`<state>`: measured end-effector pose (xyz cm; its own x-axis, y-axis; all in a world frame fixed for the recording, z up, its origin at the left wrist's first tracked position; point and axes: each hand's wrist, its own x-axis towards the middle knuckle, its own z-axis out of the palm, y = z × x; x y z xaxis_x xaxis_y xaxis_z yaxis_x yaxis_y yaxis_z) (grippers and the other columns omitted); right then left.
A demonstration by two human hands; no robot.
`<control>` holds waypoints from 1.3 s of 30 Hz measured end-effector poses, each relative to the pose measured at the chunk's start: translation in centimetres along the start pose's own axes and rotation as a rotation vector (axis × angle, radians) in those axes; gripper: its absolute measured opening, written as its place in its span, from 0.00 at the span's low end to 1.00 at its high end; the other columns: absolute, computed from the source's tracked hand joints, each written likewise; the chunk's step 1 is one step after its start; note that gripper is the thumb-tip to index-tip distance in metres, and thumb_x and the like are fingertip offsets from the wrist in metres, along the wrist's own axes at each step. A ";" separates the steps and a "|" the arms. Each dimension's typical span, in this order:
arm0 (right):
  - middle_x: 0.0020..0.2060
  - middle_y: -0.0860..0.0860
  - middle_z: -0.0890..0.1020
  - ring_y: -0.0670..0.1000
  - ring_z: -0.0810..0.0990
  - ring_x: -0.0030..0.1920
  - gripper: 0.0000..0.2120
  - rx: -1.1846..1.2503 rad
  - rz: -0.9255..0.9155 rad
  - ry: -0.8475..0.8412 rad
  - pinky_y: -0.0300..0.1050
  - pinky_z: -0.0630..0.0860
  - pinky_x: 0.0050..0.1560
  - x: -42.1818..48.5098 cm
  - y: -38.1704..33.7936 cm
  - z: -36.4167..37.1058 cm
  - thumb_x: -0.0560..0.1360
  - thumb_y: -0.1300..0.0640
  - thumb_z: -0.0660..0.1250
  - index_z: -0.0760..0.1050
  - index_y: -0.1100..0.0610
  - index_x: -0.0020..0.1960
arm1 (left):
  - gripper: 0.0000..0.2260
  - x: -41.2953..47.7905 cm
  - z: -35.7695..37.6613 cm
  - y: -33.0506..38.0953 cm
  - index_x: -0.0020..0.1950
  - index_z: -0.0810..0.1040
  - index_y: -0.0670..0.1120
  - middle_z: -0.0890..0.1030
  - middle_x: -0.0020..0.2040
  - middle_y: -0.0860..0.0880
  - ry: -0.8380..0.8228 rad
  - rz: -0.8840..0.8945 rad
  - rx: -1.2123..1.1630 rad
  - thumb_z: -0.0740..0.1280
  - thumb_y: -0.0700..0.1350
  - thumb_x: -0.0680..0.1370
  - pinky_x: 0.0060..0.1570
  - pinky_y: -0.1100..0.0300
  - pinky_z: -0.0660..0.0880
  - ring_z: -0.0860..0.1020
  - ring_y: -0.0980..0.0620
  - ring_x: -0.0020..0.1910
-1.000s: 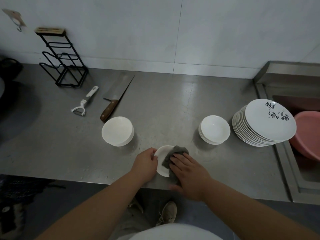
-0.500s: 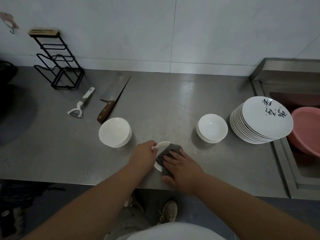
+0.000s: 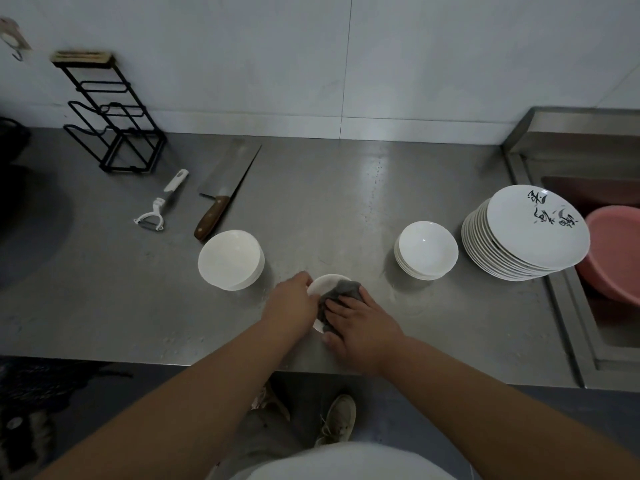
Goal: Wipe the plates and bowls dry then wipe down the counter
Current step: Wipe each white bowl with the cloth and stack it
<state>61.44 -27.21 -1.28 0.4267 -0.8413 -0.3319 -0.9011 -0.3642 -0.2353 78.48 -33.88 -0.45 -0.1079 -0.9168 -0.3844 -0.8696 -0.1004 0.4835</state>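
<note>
A small white bowl (image 3: 323, 283) sits near the front edge of the steel counter (image 3: 346, 202). My left hand (image 3: 291, 304) grips its left rim. My right hand (image 3: 360, 323) presses a grey cloth (image 3: 341, 292) into the bowl, with the fingers spread over the cloth. Left of my hands stands a stack of white bowls (image 3: 230, 259). To the right sit a second stack of white bowls (image 3: 426, 249) and a tilted stack of white plates (image 3: 526, 233) with black brush marks on the top one.
A cleaver (image 3: 225, 192) and a white peeler (image 3: 161, 207) lie at the back left, beside a black wire rack (image 3: 110, 116). A pink basin (image 3: 616, 251) sits in the sink at the right. Water drops dot the counter by the front edge.
My right hand and the cloth have shifted slightly left and further over the bowl, covering more of it. My left hand keeps its hold on the rim.
</note>
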 end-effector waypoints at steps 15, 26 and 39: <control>0.79 0.46 0.68 0.48 0.59 0.81 0.36 0.075 0.049 0.021 0.62 0.42 0.82 0.0 0.0 -0.5 0.81 0.33 0.39 0.66 0.48 0.80 | 0.10 0.9 -1.0 -0.2 0.58 0.74 0.53 0.81 0.46 0.52 -0.002 -0.002 -0.095 0.69 0.53 0.78 0.43 0.57 0.71 0.79 0.49 0.45; 0.79 0.49 0.68 0.52 0.57 0.82 0.42 0.062 0.097 0.049 0.58 0.45 0.82 0.2 -0.5 -0.5 0.78 0.32 0.36 0.66 0.52 0.80 | 0.08 -0.5 0.2 1.0 0.58 0.76 0.36 0.83 0.45 0.37 -0.261 -0.626 -0.880 0.66 0.36 0.80 0.32 0.52 0.83 0.84 0.42 0.38; 0.61 0.47 0.82 0.53 0.76 0.58 0.27 0.094 0.170 0.135 0.52 0.75 0.54 0.5 -1.1 0.2 0.81 0.39 0.47 0.81 0.48 0.62 | 0.05 0.5 0.4 0.2 0.48 0.75 0.49 0.79 0.50 0.44 -0.058 -0.352 -0.524 0.69 0.40 0.78 0.35 0.46 0.84 0.82 0.41 0.45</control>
<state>62.68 -27.12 -1.31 0.2493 -0.9354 -0.2508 -0.9454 -0.1790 -0.2723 78.05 -34.19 -0.84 0.1028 -0.7736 -0.6253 -0.5075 -0.5814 0.6359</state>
